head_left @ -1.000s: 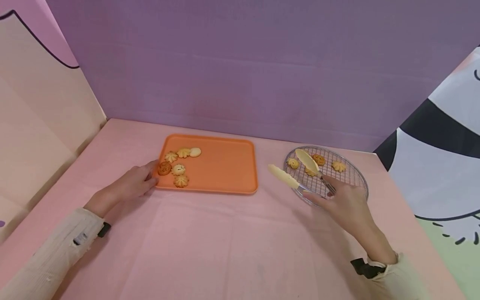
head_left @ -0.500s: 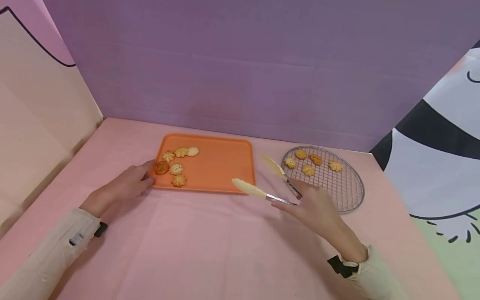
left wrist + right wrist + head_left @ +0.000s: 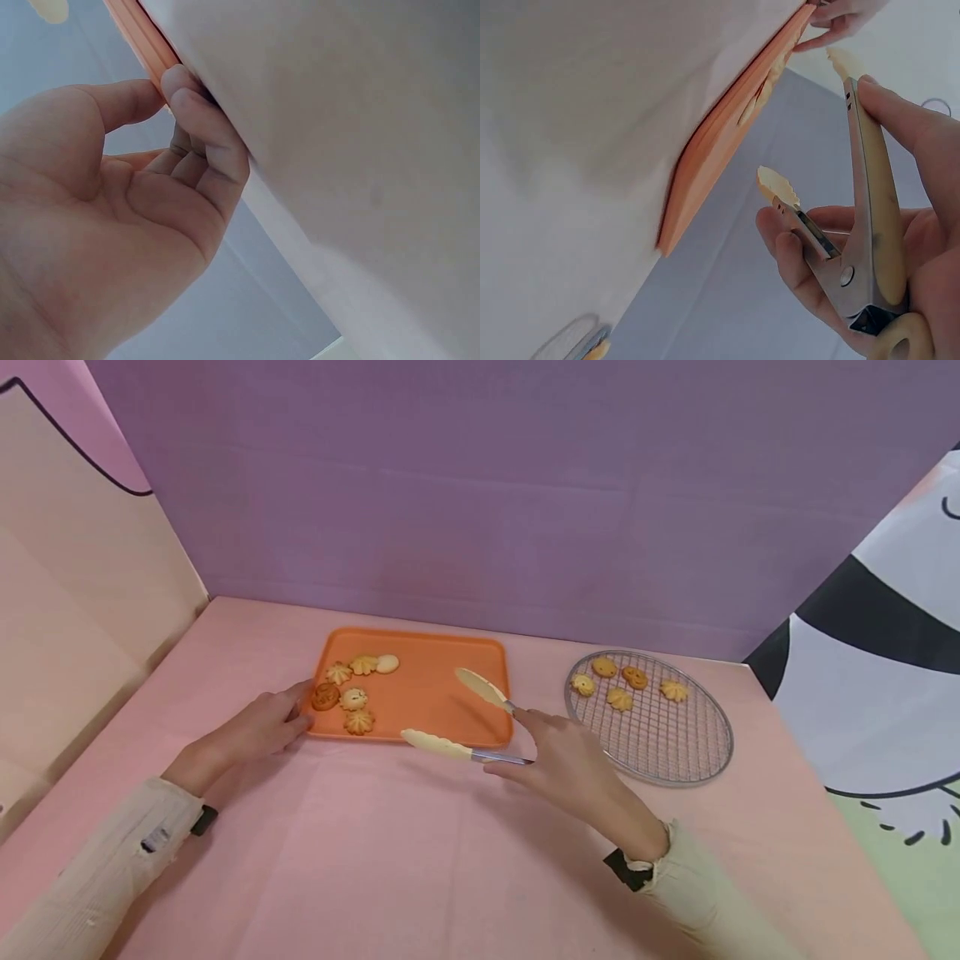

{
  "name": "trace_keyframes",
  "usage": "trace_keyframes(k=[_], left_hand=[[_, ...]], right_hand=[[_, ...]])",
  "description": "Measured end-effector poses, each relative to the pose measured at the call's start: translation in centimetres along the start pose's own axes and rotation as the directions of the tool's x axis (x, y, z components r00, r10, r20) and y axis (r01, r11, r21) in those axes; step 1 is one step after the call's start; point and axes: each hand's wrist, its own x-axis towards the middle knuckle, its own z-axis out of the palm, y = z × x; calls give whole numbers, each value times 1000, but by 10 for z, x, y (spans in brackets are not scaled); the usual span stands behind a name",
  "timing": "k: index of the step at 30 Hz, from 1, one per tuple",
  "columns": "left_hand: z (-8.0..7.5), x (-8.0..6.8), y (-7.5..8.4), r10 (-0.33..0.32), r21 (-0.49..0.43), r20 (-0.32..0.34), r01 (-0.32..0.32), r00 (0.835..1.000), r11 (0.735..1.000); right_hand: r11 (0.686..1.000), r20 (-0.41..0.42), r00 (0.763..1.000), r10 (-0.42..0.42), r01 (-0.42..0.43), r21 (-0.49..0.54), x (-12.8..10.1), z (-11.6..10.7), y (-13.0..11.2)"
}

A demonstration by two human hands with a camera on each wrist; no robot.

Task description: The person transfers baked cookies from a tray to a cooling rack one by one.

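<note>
My left hand pinches the left edge of the orange tray, thumb above and curled fingers at the underside in the left wrist view. Several cookies of different shapes lie along the tray's left part. My right hand grips metal tongs with cream-coloured arms and tips. Spread wide apart, the tongs have nothing between their tips. One tip is over the tray's right part, while the other is by its front edge. In the right wrist view, thumb and fingers hold opposite arms of the tongs.
Right of the tray stands a round wire rack with several cookies at its back left. A pink cloth covers the table. A purple wall panel rises behind, and printed panels flank both sides.
My right hand has moved left with the spread tongs, from above the wire rack to the tray's right part. The cookies on the rack are now uncovered. My left hand keeps its hold on the tray.
</note>
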Motion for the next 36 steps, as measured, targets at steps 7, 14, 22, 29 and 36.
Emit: trace_keyframes(k=[7, 14, 22, 29, 36], left_hand=[[-2, 3, 4, 11, 31, -1, -11, 1000, 999], [-8, 1, 5, -20, 57, -1, 20, 1000, 998], [-11, -2, 2, -30, 18, 6, 30, 1000, 999], [-7, -2, 0, -43, -46, 20, 44, 999, 998], [-2, 0, 2, -32, -22, 12, 32, 999, 999]], right_hand=[[998, 18, 998, -62, 62, -1, 19, 16, -16], [997, 95, 992, -79, 81, -15, 41, 30, -34], [997, 159, 984, -81, 82, 0, 59, 41, -39], [999, 174, 984, -36, 31, 31, 64, 41, -39], [1000, 174, 985, -13, 12, 2, 70, 51, -46]])
